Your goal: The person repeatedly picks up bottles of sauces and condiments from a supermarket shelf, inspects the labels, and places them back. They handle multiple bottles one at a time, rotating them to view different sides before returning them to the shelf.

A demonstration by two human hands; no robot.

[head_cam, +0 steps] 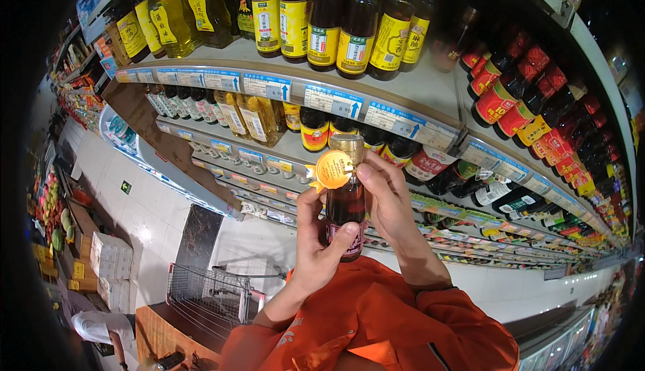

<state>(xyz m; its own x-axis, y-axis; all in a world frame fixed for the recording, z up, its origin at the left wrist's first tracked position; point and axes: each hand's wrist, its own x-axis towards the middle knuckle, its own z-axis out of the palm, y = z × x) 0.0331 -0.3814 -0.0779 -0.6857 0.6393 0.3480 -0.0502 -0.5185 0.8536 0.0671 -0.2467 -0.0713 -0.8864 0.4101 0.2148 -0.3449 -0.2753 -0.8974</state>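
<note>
A dark glass bottle [345, 207] with a gold cap is held upright in front of my orange clothing. My left hand [316, 250] wraps the lower body, its thumb across the label. At the neck, my right hand [387, 194] grips from the other side, with its thumb beside the string of a round gold paper tag [333, 169]. The tag hangs over the bottle's shoulder and bears printed writing. My right fingertips are partly hidden behind the bottle.
Sesame oil bottles [357, 33] line the upper shelf above a price-label strip [332, 101]. Lower shelves hold more bottles [315, 131]. Red-labelled bottles [499, 101] fill the right side. A wire shopping cart [209, 290] stands at lower left, near a person in a white top [103, 326].
</note>
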